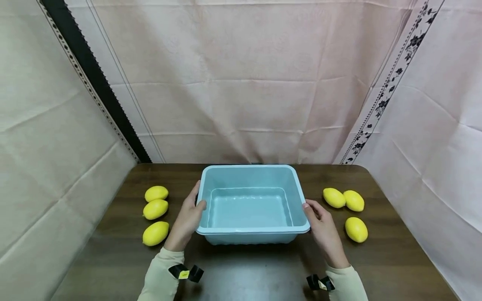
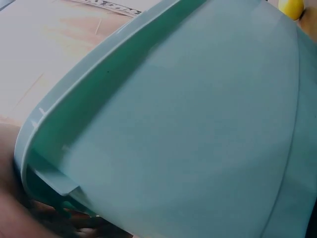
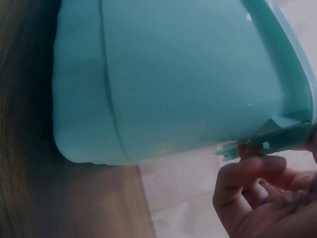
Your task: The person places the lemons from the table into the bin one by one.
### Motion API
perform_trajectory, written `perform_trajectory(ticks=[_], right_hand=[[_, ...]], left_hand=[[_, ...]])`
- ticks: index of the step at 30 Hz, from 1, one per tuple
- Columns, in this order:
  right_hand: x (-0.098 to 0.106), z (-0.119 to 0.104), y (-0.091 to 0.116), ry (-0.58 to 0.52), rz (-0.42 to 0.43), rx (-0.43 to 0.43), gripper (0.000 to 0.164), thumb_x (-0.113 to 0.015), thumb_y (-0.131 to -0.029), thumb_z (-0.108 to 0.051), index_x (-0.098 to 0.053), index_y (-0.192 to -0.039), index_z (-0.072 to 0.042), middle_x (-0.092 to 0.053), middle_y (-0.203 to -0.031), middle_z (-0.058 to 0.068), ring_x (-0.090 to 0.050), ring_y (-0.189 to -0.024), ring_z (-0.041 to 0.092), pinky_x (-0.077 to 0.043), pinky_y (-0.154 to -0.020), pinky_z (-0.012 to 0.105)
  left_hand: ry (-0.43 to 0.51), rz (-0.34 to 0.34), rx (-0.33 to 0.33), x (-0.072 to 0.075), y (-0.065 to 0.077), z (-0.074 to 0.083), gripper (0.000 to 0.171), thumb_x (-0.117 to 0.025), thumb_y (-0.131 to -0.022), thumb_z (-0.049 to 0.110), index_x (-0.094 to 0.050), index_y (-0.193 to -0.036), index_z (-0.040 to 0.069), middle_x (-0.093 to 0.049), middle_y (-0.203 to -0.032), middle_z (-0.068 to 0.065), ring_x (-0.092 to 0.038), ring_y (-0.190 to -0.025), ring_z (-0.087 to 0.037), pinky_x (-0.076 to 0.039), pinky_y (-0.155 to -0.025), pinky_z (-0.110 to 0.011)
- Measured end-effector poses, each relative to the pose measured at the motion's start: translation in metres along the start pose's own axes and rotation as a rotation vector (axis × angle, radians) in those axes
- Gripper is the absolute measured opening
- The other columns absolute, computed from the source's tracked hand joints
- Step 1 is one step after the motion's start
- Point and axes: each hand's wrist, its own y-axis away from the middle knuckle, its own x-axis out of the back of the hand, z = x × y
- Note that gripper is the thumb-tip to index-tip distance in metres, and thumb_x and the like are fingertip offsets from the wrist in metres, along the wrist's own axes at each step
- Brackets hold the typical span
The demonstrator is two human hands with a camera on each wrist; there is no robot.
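Note:
A light blue plastic basin (image 1: pixel 248 209), rectangular with rounded corners and nothing inside, is between both hands at the middle of the table. My left hand (image 1: pixel 189 217) grips its left rim, thumb on top and fingers beneath. On the other side my right hand (image 1: pixel 323 225) holds the right rim, its fingers curled under the edge in the right wrist view. The basin's outer wall (image 2: pixel 188 119) fills most of the left wrist view. Three yellow lemons (image 1: pixel 155 233) lie left of the left hand. Three more lemons (image 1: pixel 356 229) lie right of the right hand.
The dark brown wooden table (image 1: pixel 241 271) has rounded far corners. Pale cloth (image 1: pixel 241 83) hangs behind it and along both sides. Black bands with straps sit on both wrists over light sleeves (image 1: pixel 162 271).

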Motion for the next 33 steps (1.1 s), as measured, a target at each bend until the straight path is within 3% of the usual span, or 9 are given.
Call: perform_trajectory(ticks=[4, 7, 9, 12, 17, 21, 29, 33], right_hand=[[0.003, 0.000, -0.002, 0.004, -0.010, -0.001, 0.049, -0.049, -0.113, -0.041, -0.055, -0.147, -0.007, -0.060, -0.125, 0.021, -0.060, -0.083, 0.023, -0.054, -0.070, 0.034], [0.003, -0.001, -0.003, 0.010, -0.010, 0.009, 0.049, -0.050, -0.112, -0.043, -0.056, -0.147, -0.008, -0.060, -0.122, 0.020, -0.059, -0.081, 0.023, -0.054, -0.069, 0.035], [0.003, 0.000, -0.004, 0.009, -0.011, 0.012, 0.050, -0.051, -0.112, -0.043, -0.056, -0.146, -0.008, -0.060, -0.121, 0.019, -0.059, -0.081, 0.023, -0.054, -0.068, 0.036], [0.002, 0.001, -0.004, 0.004, -0.014, 0.010, 0.050, -0.052, -0.111, -0.043, -0.056, -0.147, -0.007, -0.061, -0.122, 0.020, -0.061, -0.082, 0.023, -0.056, -0.070, 0.037], [0.004, 0.005, -0.004, 0.027, -0.024, 0.020, 0.052, -0.052, -0.112, -0.042, -0.054, -0.148, -0.005, -0.062, -0.129, 0.022, -0.063, -0.085, 0.022, -0.058, -0.072, 0.036], [0.004, 0.007, -0.003, 0.053, -0.047, 0.025, 0.054, -0.055, -0.110, -0.042, -0.054, -0.147, -0.002, -0.063, -0.133, 0.023, -0.065, -0.089, 0.024, -0.060, -0.074, 0.037], [0.020, -0.004, -0.011, 0.295, 0.025, 0.215, 0.045, -0.060, -0.109, -0.035, -0.062, -0.136, 0.000, -0.069, -0.119, 0.018, -0.063, -0.099, 0.027, -0.055, -0.075, 0.030], [0.032, -0.008, -0.020, 0.392, 0.070, 0.312, 0.037, -0.062, -0.109, -0.026, -0.064, -0.132, 0.003, -0.070, -0.114, 0.018, -0.064, -0.097, 0.029, -0.056, -0.081, 0.037]], left_hand=[[-0.028, 0.075, 0.021, 0.000, -0.001, 0.002, 0.063, -0.041, -0.110, 0.018, -0.019, -0.169, 0.012, -0.029, -0.169, -0.017, -0.044, -0.140, -0.036, -0.048, -0.107, -0.055], [-0.030, 0.138, 0.033, 0.002, -0.003, 0.003, 0.054, -0.043, -0.113, 0.025, -0.031, -0.161, 0.006, -0.049, -0.149, -0.022, -0.053, -0.125, -0.034, -0.051, -0.099, -0.045], [-0.030, 0.162, 0.044, 0.003, -0.003, 0.001, 0.050, -0.044, -0.113, 0.028, -0.037, -0.155, 0.002, -0.054, -0.139, -0.023, -0.057, -0.117, -0.034, -0.052, -0.092, -0.039], [-0.035, 0.156, 0.071, 0.005, -0.003, -0.001, 0.047, -0.042, -0.114, 0.031, -0.042, -0.149, 0.000, -0.055, -0.135, -0.024, -0.058, -0.113, -0.033, -0.053, -0.086, -0.035], [-0.048, 0.117, 0.082, 0.006, -0.005, -0.004, 0.045, -0.042, -0.114, 0.034, -0.045, -0.144, 0.000, -0.054, -0.137, -0.023, -0.056, -0.115, -0.033, -0.051, -0.088, -0.035], [-0.049, 0.112, 0.076, 0.008, -0.003, -0.007, 0.038, -0.043, -0.114, 0.032, -0.047, -0.136, 0.002, -0.056, -0.126, -0.021, -0.057, -0.105, -0.030, -0.050, -0.081, -0.033], [-0.051, 0.135, 0.041, 0.007, -0.004, -0.006, 0.032, -0.046, -0.113, 0.029, -0.050, -0.130, 0.003, -0.058, -0.109, -0.016, -0.057, -0.093, -0.025, -0.050, -0.075, -0.032], [-0.063, 0.131, 0.037, 0.006, -0.007, -0.003, 0.032, -0.046, -0.113, 0.029, -0.051, -0.130, 0.003, -0.058, -0.108, -0.016, -0.056, -0.093, -0.025, -0.049, -0.075, -0.032]])
